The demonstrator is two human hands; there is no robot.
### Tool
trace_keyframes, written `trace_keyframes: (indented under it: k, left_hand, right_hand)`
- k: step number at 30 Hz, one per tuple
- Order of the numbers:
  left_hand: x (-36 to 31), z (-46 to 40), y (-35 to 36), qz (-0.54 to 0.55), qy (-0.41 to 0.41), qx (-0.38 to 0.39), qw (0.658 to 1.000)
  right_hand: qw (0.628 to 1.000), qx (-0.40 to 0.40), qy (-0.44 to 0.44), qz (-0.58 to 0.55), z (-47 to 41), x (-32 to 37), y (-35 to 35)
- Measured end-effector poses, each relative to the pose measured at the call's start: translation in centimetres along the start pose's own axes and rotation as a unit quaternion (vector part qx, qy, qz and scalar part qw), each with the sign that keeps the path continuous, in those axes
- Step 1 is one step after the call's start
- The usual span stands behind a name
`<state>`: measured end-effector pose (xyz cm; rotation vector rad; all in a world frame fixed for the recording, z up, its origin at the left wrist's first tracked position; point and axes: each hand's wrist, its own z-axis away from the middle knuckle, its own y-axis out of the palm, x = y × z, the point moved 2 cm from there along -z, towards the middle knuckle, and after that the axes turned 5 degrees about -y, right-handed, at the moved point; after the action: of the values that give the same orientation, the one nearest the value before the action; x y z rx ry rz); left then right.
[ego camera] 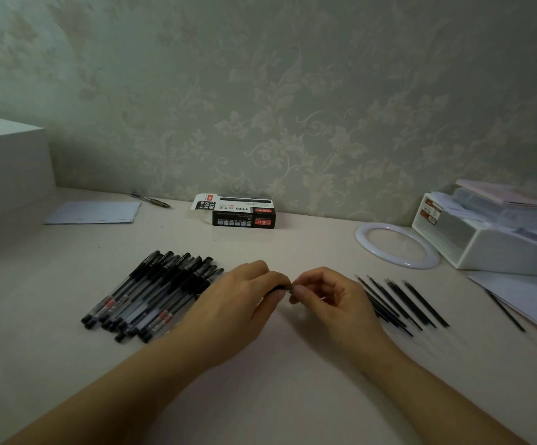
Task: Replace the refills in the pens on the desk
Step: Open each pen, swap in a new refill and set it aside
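Several black gel pens [151, 292] lie in a heap on the pale desk [276, 364], left of centre. Several thin black refills [401, 301] lie side by side to the right. Above the desk's middle my left hand [238, 303] grips a pen [281, 288], mostly hidden inside the fist; only a short dark end shows between the hands. My right hand [324, 295] pinches that end with thumb and forefinger. The two hands nearly touch.
An open black pen box [243, 211] stands at the back by the wall. A white ring [397, 245] and a white organiser [498, 232] with papers sit at the right. A single refill [506, 311] lies on loose sheets. A paper [93, 212], a lone pen [151, 200] and a white box [7, 168] are at the left.
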<state>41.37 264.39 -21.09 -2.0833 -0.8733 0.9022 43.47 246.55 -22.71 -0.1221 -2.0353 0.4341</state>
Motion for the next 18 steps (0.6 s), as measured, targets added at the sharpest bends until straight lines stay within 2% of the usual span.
trace_keyframes:
  k: [5,12,18]
  left_hand:
    - [-0.21,0.04,-0.19,-0.008,0.011,0.004,1.0]
    - [0.01,-0.02,-0.1,0.0,-0.013,-0.01,1.0]
    - [-0.18,0.06,0.0,0.009,0.004,0.004,1.0]
  right_hand:
    - [0.999,0.01,-0.017,0.045,0.14,0.01,0.27]
    - [0.998,0.021,-0.015,0.055,0.02,0.01,0.22]
    - [0.998,0.016,-0.016,0.064,0.07,-0.13,0.24]
